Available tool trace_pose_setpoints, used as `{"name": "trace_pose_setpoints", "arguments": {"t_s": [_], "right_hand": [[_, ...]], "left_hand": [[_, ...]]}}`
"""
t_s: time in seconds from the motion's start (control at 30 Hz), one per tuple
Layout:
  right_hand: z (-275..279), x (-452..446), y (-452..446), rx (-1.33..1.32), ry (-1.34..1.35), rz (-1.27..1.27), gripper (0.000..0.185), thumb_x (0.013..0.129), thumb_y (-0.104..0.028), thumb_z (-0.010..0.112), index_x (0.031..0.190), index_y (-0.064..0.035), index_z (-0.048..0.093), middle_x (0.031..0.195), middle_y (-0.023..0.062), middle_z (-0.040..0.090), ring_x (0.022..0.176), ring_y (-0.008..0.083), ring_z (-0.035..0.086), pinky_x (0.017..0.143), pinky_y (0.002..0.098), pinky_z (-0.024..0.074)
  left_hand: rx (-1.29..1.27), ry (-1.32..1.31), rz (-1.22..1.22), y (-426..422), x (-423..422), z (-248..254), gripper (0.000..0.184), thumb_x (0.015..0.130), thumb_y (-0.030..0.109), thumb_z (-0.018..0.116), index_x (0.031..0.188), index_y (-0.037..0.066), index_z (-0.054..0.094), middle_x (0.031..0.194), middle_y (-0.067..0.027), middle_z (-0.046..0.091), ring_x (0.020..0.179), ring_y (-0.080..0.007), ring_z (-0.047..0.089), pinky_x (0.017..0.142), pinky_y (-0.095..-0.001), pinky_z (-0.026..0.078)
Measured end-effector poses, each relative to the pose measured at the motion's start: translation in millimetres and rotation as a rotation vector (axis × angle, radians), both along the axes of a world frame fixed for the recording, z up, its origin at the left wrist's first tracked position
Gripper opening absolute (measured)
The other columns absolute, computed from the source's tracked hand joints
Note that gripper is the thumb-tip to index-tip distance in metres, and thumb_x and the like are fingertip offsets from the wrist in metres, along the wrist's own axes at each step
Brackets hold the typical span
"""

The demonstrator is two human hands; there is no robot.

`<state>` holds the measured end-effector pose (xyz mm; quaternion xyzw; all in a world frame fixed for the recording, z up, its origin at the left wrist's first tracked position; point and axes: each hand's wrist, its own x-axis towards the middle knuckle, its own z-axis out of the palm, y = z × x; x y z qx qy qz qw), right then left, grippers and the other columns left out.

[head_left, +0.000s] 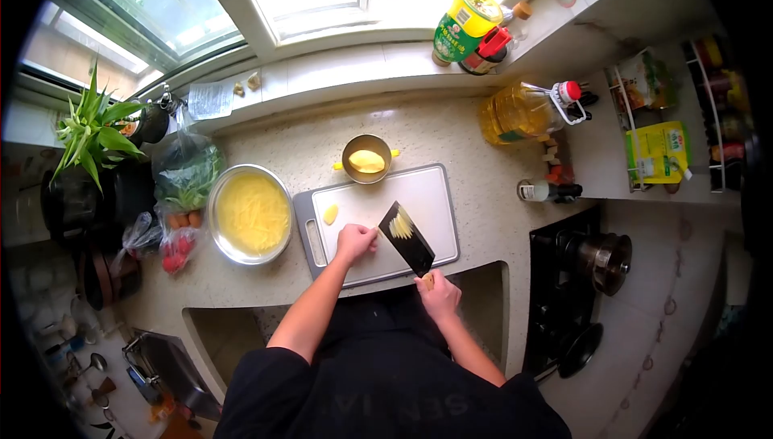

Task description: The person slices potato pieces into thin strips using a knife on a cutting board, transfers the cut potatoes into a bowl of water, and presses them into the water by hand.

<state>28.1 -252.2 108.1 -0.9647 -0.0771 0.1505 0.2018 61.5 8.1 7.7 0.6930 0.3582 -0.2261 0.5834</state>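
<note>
My right hand (440, 297) grips the wooden handle of a kitchen cleaver (416, 254), its dark blade tilted over the cutting board (338, 262). Pale yellow potato strips (400, 225) lie on the blade. My left hand (357, 242) is closed, fingertips pressed together beside the blade's left edge; whatever they pinch is too small to make out. A small potato piece (330, 214) rests on the board's left part. Left of the board stands a metal bowl (287, 238) full of potato strips. Behind the board, a small metal bowl (348, 149) holds a peeled potato (367, 162).
Bagged vegetables (189, 173) and a green plant (97, 129) stand at the left. A large oil bottle (515, 114) and a small dark bottle (547, 191) are at the right. Beyond them is the black stove (555, 302) with a glass-lidded pot (605, 264).
</note>
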Motion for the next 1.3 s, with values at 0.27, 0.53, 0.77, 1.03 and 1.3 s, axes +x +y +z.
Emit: {"name": "trace_pose_setpoints", "arguments": {"t_s": [0.27, 0.53, 0.77, 1.03, 1.3], "right_hand": [[12, 19, -35, 0.013, -0.164, -0.108, 0.05, 0.084, -0.057, 0.075, 0.095, -0.0094, 0.063, 0.076, 0.0144, 0.069, 0.069, 0.0378, 0.068, 0.06, 0.0478, 0.0511], [16, 14, -56, 0.03, -0.11, -0.234, 0.049, 0.086, -0.055, 0.074, 0.095, -0.0087, 0.061, 0.078, 0.018, 0.069, 0.075, 0.0431, 0.068, 0.064, 0.0505, 0.0515], [15, 12, -65, 0.087, -0.076, -0.262, 0.049, 0.088, -0.056, 0.072, 0.096, -0.0088, 0.06, 0.079, 0.0185, 0.069, 0.076, 0.0432, 0.068, 0.065, 0.0511, 0.052], [22, 22, -73, 0.132, -0.035, -0.24, 0.047, 0.09, -0.054, 0.071, 0.095, -0.0085, 0.06, 0.078, 0.0184, 0.069, 0.076, 0.0427, 0.068, 0.064, 0.05, 0.0522], [18, 40, -84, 0.174, -0.053, -0.193, 0.047, 0.089, -0.054, 0.071, 0.093, -0.0082, 0.062, 0.077, 0.0178, 0.069, 0.074, 0.0421, 0.068, 0.063, 0.0495, 0.0522]], "left_hand": [[0.647, -0.476, -0.386, -5, -10, 23, 0.024, 0.084, 0.021, 0.072, 0.108, 0.019, 0.069, 0.092, -0.0049, 0.061, 0.088, -0.0265, 0.065, 0.07, -0.0421, 0.056], [0.734, -0.568, -0.563, 1, 6, 16, 0.005, 0.082, 0.019, 0.07, 0.082, 0.014, 0.068, 0.088, -0.0047, 0.06, 0.086, -0.0249, 0.065, 0.063, -0.0423, 0.056], [0.715, -0.367, -0.239, -52, 27, 11, 0.015, 0.081, 0.025, 0.072, 0.085, 0.011, 0.068, 0.092, -0.0102, 0.063, 0.087, -0.0323, 0.064, 0.077, -0.0447, 0.055], [0.836, -0.447, -0.333, -79, 29, -5, 0.018, 0.073, 0.021, 0.073, 0.08, 0.008, 0.062, 0.087, -0.0103, 0.062, 0.086, -0.0318, 0.064, 0.067, -0.0469, 0.055], [0.884, -0.454, -0.448, -81, 43, 4, 0.009, 0.075, 0.015, 0.068, 0.078, 0.008, 0.063, 0.084, -0.0126, 0.064, 0.081, -0.0342, 0.064, 0.066, -0.0488, 0.055]]}}
